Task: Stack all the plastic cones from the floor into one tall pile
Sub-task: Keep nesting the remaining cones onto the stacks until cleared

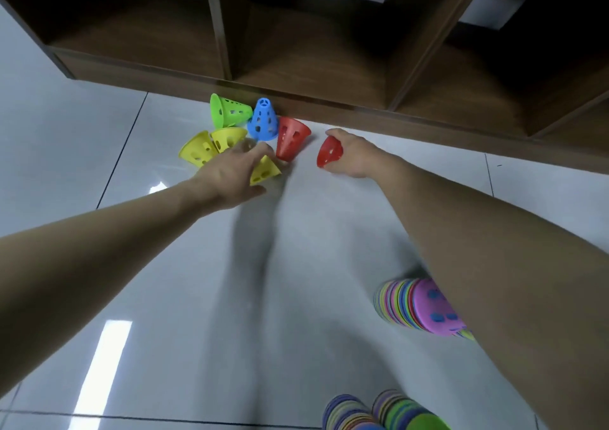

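Several perforated plastic cones lie on the grey tiled floor by a wooden shelf. A green cone (228, 111) lies on its side at the back, and a blue cone (263, 121) stands upright beside it. Two nested yellow cones (211, 146) lie on the left. A red cone (290, 138) leans tipped in the middle. My left hand (230, 174) reaches over a third yellow cone (264, 171), fingers spread and touching it. My right hand (352, 154) grips another red cone (329, 152) just above the floor.
A dark wooden shelf unit (296, 67) with open compartments runs along the back, its base right behind the cones. A tall multicoloured cone stack (418, 306) lies near my right forearm. Two more striped stacks (382, 411) are at the bottom edge.
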Motion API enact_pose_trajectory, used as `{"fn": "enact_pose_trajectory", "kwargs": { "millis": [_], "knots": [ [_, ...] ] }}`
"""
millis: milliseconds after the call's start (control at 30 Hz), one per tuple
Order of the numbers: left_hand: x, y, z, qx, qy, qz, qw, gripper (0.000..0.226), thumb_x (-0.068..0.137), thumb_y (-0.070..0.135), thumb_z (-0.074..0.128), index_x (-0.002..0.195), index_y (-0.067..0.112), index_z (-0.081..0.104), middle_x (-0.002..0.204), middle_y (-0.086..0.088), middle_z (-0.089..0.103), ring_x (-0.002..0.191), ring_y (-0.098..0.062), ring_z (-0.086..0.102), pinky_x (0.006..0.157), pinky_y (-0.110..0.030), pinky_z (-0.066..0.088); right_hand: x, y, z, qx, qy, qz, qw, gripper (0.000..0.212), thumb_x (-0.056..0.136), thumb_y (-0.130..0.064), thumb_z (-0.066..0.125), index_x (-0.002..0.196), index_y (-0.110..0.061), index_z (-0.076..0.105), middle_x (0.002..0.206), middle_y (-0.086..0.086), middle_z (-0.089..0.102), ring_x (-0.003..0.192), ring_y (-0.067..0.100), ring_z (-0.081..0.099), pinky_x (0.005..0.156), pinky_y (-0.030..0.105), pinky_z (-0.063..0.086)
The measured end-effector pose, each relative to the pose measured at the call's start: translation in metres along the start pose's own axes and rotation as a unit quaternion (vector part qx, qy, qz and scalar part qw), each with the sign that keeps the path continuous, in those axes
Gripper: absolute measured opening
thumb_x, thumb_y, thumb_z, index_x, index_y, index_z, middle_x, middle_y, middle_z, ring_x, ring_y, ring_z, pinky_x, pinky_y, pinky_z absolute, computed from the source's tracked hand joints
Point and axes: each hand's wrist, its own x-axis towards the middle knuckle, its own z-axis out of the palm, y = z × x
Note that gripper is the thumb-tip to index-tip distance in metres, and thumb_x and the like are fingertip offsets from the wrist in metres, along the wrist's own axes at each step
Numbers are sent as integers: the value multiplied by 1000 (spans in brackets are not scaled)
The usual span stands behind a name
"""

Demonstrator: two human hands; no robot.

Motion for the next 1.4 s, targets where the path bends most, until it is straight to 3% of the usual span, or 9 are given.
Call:
{"fn": "enact_pose_trajectory", "kwargs": {
  "millis": [133,233,400,500,667,833,967,1233,1400],
  "knots": [
    [-15,-8,10,-29,13,-6,999,71,76,26,83,133,26,42,110,-8,42,95,-37,55,81,-39,50,-5,-3,22,37,24,10,999,77,79,-36,82,144,-27,42,138,4,53,120,24,54,94,32,48],
    [-28,-8,19,-41,36,-59,997,67,79,22,79,131,18,38,113,-14,42,90,-38,55,77,-42,49,-16,-12,20,35,-15,23,999,79,81,-44,79,146,-28,38,138,0,49,110,19,51,86,30,48],
    [-48,1,40,-76,78,-130,986,75,76,17,77,136,11,33,120,-19,38,86,-45,56,75,-49,51,-60,-25,-14,-24,-50,9,998,87,81,-61,72,149,-23,35,144,0,48,110,16,52,88,29,47],
    [-55,0,45,-106,66,-124,984,78,80,18,77,141,6,29,110,-24,52,90,-46,56,75,-49,50,-99,-27,-34,20,-25,-5,999,91,82,-60,71,153,-25,27,145,0,47,116,18,57,81,26,49],
    [-59,11,39,-172,59,-111,977,50,85,33,77,117,9,46,95,-7,56,85,-32,56,71,-38,44,-165,-18,-52,94,47,-23,994,51,89,-51,68,125,-20,50,109,-1,66,79,13,69,71,28,54],
    [-59,51,24,-192,33,-2,981,37,90,35,71,116,12,58,101,-2,60,91,-26,58,74,-32,39,-233,9,-70,95,76,-17,992,27,95,-50,58,102,-24,63,83,-6,64,62,5,58,63,21,48],
    [-70,103,1,-239,25,61,969,28,93,46,65,109,23,60,91,4,62,81,-13,57,67,-18,42,-291,35,-90,81,123,32,989,34,97,-55,51,85,-26,65,65,-11,60,57,7,52,61,24,44],
    [-98,213,-35,-349,26,211,913,29,81,25,83,106,18,70,81,3,63,61,-7,44,58,-19,38,-370,83,-98,-23,203,149,967,37,95,-61,47,108,-28,60,92,2,67,83,21,61,77,39,51],
    [-92,253,-25,-266,-4,254,930,26,83,31,80,97,12,68,74,7,49,64,-2,45,58,-15,32,-376,99,-76,-21,206,168,964,31,79,-59,69,101,-39,62,86,-11,67,78,14,63,73,33,53]
  ]
}}
